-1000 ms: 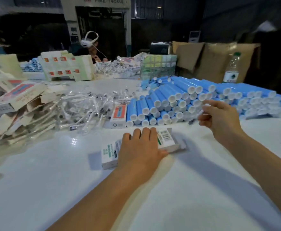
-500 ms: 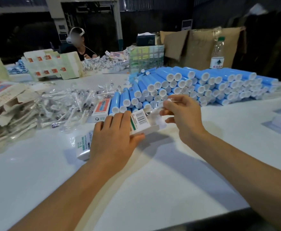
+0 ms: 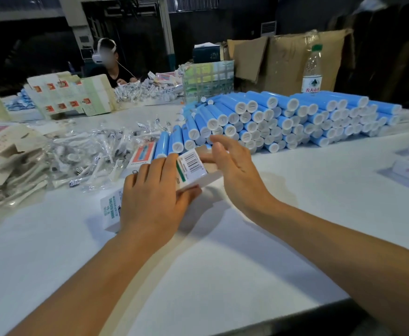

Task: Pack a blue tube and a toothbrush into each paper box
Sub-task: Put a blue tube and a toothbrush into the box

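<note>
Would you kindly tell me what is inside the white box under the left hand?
Its contents cannot be seen: the left hand covers the paper box, and the right hand hides its open end.

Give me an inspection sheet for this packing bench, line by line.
Surface: white table, lit.
Job's things: paper box lying flat; stacked blue tubes; wrapped toothbrushes heaped left.
Clutter: flat box blanks, water bottle, cardboard.
Hands: left hand rests on the box; right hand at its open end, fingers straight.
Cables: nothing seen.
Surroundings: another person seated opposite.
</note>
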Demonstrator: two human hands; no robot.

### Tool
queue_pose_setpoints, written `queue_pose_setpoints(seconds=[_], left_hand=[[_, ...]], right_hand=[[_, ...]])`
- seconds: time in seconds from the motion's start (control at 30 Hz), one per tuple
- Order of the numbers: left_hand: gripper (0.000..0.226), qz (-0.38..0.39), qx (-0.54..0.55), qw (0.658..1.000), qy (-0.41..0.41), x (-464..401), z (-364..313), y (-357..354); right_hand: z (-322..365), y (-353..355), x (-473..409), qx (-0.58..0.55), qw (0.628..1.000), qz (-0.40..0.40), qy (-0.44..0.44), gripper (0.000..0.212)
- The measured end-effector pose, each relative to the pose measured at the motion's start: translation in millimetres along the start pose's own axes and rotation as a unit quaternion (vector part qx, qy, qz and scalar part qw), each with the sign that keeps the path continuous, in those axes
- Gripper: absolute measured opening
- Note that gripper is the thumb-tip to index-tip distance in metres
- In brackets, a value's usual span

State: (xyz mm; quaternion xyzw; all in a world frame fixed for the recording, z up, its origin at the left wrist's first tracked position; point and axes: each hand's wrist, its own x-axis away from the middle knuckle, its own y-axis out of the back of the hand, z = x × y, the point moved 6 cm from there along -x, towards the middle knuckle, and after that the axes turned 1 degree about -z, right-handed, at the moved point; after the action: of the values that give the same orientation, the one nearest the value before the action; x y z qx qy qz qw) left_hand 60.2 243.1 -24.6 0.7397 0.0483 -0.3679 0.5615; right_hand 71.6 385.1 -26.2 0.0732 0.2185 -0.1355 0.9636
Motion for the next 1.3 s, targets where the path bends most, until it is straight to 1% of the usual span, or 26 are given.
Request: queue_pose_setpoints(seconds=[0.07, 0.13, 0.17, 0.2, 0.27, 0.33, 0.4, 0.5, 0.67, 0.77, 0.87, 0.93, 1.03, 1.1, 1.17, 1.23, 1.3], left_hand=[[0.069, -0.018, 0.013, 1.000, 0.010, -0.7, 4.3, 2.2], [0.066, -0.038, 0.024, 0.999, 0.021, -1.4, 9.6, 5.3], [0.066, -0.045, 0.030, 0.998, 0.028, -1.8, 11.9, 6.5], [0.067, -0.050, 0.033, 0.998, 0.036, -2.1, 13.9, 7.9], [0.066, -0.059, 0.035, 0.996, 0.051, -2.5, 16.8, 10.1], [0.064, -0.059, 0.025, 0.996, 0.060, -2.6, 18.3, 10.2], [0.061, -0.052, 0.013, 0.997, 0.060, -2.7, 19.8, 7.9], [0.067, -0.033, -0.001, 0.998, 0.060, -3.2, 20.5, 5.4], [0.068, -0.010, -0.024, 0.999, 0.035, -0.8, 12.8, 3.1], [0.066, 0.002, -0.046, 0.999, 0.019, 0.7, 10.6, 1.8], [0.066, 0.011, -0.065, 0.998, 0.007, 1.0, 8.9, 0.7], [0.068, 0.016, -0.072, 0.997, -0.001, 1.6, 7.1, -0.2], [0.070, 0.037, -0.093, 0.995, -0.008, 2.7, 4.2, -3.8], [0.068, 0.039, -0.097, 0.994, -0.022, 3.5, 0.7, -6.2], [0.065, 0.023, -0.098, 0.994, -0.038, 4.2, -3.7, -7.1], [0.063, 0.002, -0.098, 0.994, -0.041, 4.6, -6.4, -5.7], [0.062, -0.005, -0.100, 0.994, -0.040, 5.1, -7.8, -4.8]], right_hand=[[6.5, 10.6, -1.4, 0.005, 0.998, -0.057, 0.033, 0.016], [14.6, 21.3, -0.6, 0.042, 0.989, -0.122, 0.072, 0.015], [18.7, 23.9, 1.0, 0.060, 0.983, -0.141, 0.101, 0.012], [22.7, 24.3, 3.7, 0.076, 0.977, -0.148, 0.135, 0.009], [26.9, 19.1, 9.0, 0.118, 0.963, -0.139, 0.198, 0.010], [24.5, 9.7, 12.2, 0.163, 0.954, -0.119, 0.222, 0.015], [21.1, 3.7, 12.7, 0.185, 0.953, -0.099, 0.218, 0.019], [18.9, 1.5, 12.5, 0.197, 0.955, -0.084, 0.206, 0.018], [14.9, -6.2, 17.5, 0.189, 0.963, -0.065, 0.183, 0.021], [5.0, -6.4, 15.0, 0.153, 0.980, -0.038, 0.119, 0.038], [-1.8, -5.1, 11.2, 0.128, 0.989, -0.022, 0.064, 0.054], [-3.6, -3.0, 9.1, 0.122, 0.991, -0.024, 0.041, 0.059], [-7.5, -3.4, 6.0, 0.142, 0.990, -0.012, 0.007, 0.064], [-11.3, -3.4, 4.3, 0.153, 0.988, -0.006, -0.015, 0.063], [-12.9, -2.7, 3.5, 0.165, 0.986, -0.009, -0.026, 0.055], [-12.6, -1.7, 4.2, 0.163, 0.986, -0.016, -0.032, 0.043], [-11.1, -2.9, 4.9, 0.169, 0.985, -0.020, -0.021, 0.025]])
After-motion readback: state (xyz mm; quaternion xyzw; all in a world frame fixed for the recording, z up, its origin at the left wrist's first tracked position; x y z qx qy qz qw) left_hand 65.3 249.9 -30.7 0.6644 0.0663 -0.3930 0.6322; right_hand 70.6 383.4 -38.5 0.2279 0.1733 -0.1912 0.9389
